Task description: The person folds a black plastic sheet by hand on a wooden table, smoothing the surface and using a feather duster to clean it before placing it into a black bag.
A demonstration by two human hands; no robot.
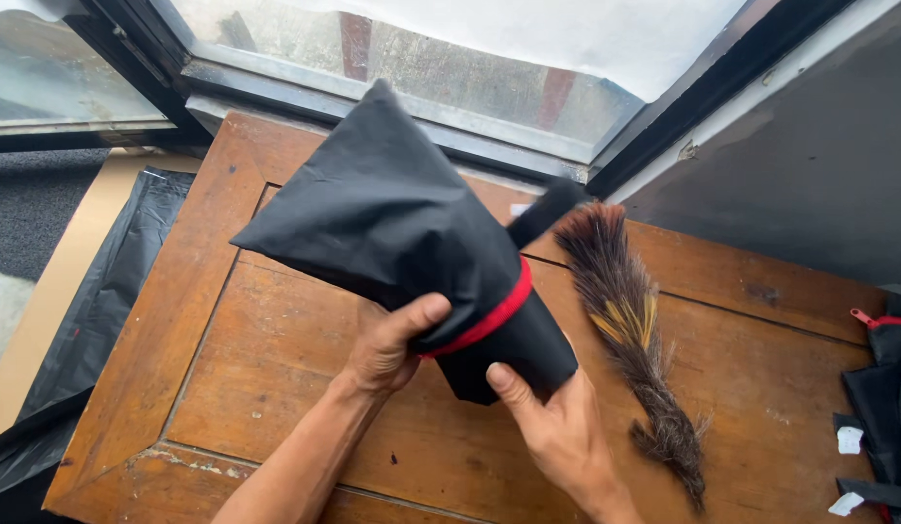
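Your left hand [384, 351] and right hand [557, 437] both grip black fabric bundle [392, 218] at frame centre, above table [276, 388]. Red band [489, 315] may slip off; loose end could sweep feather duster [630, 335].

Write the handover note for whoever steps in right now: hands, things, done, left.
Left hand: grips the black cloth bundle just above its red band.
Right hand: holds the bundle's lower end, thumb on the fabric.
Bundle is lifted over the wooden table; a feather duster lies to its right.
Done: the red band sits around the cloth.
Left: bundle not yet set down.
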